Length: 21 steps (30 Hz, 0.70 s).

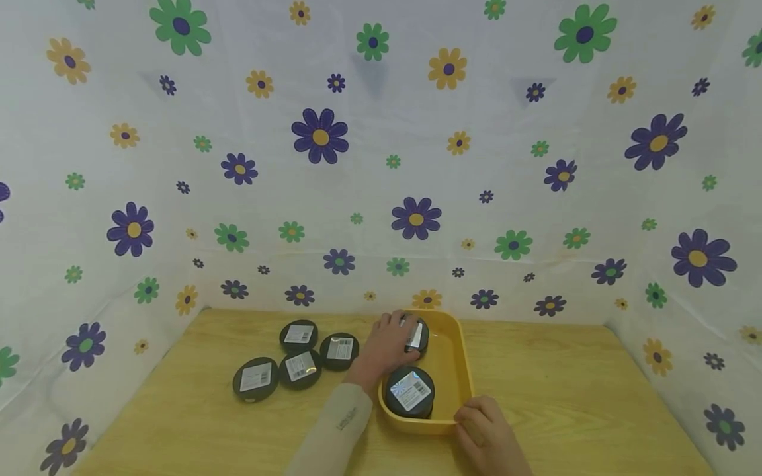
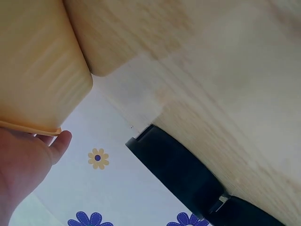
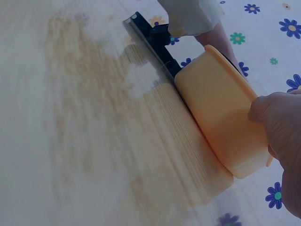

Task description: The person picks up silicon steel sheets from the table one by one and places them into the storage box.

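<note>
My left hand (image 1: pixel 389 342) is reaching into the tray (image 1: pixel 448 373), curling round a black disc (image 1: pixel 419 337); my right hand (image 1: pixel 487 433) is pinching the tray's near-right corner.

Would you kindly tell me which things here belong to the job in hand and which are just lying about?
Part of the job:
yellow tub, rim held by the right grip
far black round case in it, under the left grip
near black round case, also inside
four similar cases outside the tub, probably

Just surroundings:
wood-grain table
flower-print sheet
</note>
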Available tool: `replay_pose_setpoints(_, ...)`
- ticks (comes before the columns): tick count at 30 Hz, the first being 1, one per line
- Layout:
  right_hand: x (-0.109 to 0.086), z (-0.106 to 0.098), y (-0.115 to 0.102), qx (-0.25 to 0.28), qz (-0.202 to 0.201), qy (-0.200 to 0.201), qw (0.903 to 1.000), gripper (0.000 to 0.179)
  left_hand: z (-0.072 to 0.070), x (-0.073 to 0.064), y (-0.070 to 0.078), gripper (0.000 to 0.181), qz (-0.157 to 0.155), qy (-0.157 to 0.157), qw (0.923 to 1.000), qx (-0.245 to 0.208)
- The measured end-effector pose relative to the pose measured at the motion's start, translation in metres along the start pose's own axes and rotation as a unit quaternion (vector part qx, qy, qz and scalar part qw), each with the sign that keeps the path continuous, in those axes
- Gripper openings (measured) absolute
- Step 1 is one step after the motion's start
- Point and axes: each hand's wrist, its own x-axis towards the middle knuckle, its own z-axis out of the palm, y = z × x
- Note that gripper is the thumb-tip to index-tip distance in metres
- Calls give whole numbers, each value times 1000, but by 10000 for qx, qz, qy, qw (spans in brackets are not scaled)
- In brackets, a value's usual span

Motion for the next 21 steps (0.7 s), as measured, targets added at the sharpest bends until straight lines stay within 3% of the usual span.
replay_pose_setpoints(13, -1, 0, 1, 37, -21, 12, 10000, 28, -1, 3, 1, 72, -20, -248, 9996, -110)
replay_pose_setpoints(21, 1, 1, 3, 98, -277, 144, 9995, 28, 0, 4, 0, 74, -121, -279, 9994, -183)
